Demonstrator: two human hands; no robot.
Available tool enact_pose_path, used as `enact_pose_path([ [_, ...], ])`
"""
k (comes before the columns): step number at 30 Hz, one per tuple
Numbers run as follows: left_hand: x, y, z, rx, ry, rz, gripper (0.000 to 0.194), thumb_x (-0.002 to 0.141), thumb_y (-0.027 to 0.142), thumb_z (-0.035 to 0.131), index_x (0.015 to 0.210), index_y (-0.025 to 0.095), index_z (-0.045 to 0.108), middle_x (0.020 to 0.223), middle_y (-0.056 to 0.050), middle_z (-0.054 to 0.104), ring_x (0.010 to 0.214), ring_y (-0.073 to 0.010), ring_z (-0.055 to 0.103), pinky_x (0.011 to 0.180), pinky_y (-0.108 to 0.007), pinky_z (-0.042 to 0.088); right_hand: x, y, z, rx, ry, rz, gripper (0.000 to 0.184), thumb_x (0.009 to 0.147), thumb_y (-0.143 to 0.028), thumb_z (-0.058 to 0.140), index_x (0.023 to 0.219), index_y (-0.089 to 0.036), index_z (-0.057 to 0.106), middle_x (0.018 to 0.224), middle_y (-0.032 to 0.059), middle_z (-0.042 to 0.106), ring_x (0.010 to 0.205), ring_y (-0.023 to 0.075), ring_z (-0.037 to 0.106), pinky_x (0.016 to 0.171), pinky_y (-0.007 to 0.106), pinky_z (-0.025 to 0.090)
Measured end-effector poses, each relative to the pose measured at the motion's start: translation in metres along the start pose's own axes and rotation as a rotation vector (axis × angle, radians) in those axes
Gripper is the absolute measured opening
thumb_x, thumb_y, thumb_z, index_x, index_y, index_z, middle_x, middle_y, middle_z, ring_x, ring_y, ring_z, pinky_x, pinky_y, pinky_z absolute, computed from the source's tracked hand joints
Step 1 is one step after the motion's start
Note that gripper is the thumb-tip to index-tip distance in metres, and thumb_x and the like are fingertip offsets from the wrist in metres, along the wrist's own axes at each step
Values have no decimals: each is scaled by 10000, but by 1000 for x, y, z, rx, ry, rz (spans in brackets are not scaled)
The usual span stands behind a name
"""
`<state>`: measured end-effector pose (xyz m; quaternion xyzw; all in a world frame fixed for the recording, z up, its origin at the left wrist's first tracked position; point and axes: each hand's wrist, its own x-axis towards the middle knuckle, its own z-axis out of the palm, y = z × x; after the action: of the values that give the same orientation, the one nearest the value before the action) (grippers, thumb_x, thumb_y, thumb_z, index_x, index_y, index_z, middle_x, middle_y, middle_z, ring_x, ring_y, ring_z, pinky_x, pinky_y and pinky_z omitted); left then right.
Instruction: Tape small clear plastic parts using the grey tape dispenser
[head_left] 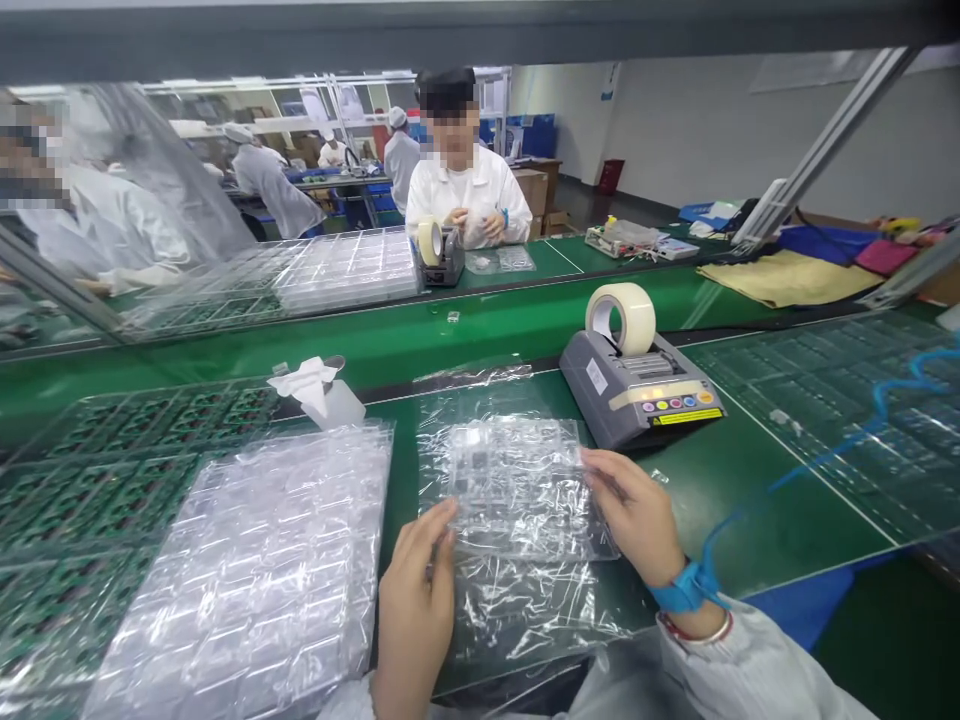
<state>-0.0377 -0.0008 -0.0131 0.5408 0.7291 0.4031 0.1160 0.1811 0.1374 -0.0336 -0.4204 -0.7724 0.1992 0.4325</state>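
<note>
A small clear blister tray [517,480] wrapped in a crinkled plastic bag [517,590] lies on the green bench in front of me. My left hand [416,600] has its fingers curled at the tray's near left corner, pinching the tray and film. My right hand [634,515] grips the tray's right edge with thumb on top; a blue wrist strap [686,590] circles that wrist.
A stack of clear trays [255,570] in plastic lies left, over trays of green circuit boards [90,480]. A grey tape dispenser [637,385] with a tape roll stands at the right. A blue coiled cord [862,430] crosses more trays. A person opposite works behind a second dispenser [439,250].
</note>
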Motion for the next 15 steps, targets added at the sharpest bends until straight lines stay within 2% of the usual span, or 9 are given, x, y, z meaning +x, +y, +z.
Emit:
enact_pose_path([
  [4,-5,1,-2,53,94,164,281,890,204,409,1116,265,566,1147,-23,601,1103,-204,525,926,-379,461,1,-5,1,91,56,-86,207,849,-156,489,974,-250,625,1059,54,646,1009,194,593,889,377,482],
  [6,-7,-2,-4,83,63,143,273,891,223,403,1091,268,584,1159,-35,587,1091,-216,534,901,-378,482,3,-4,1,120,51,-104,214,841,-143,501,980,-250,624,1068,53,637,1019,192,585,906,380,475],
  [8,-11,-5,-5,92,-36,32,287,895,288,393,1124,271,565,1215,-54,542,1102,-236,528,887,-391,497,4,-2,2,152,6,-60,211,836,-169,515,1009,-238,612,1107,66,604,1035,199,571,907,380,482],
  [10,-14,-7,-5,86,-135,-130,378,896,378,370,1246,270,464,1318,-72,449,1163,-268,480,905,-430,487,6,2,2,191,-42,26,225,832,-223,520,1046,-218,590,1152,90,548,1032,204,565,879,368,508],
  [13,-18,-9,-2,97,-221,-372,573,889,493,312,1401,257,206,1461,-71,239,1302,-305,301,1000,-508,379,5,7,3,177,-86,183,267,820,-292,514,1063,-194,568,1115,109,520,949,194,585,788,341,548],
  [15,-20,-10,2,107,-276,-457,641,883,541,274,1428,253,96,1497,-45,138,1351,-295,182,1063,-518,272,3,10,4,90,-129,298,300,801,-329,520,1054,-177,571,1016,102,559,835,190,600,723,349,552],
])
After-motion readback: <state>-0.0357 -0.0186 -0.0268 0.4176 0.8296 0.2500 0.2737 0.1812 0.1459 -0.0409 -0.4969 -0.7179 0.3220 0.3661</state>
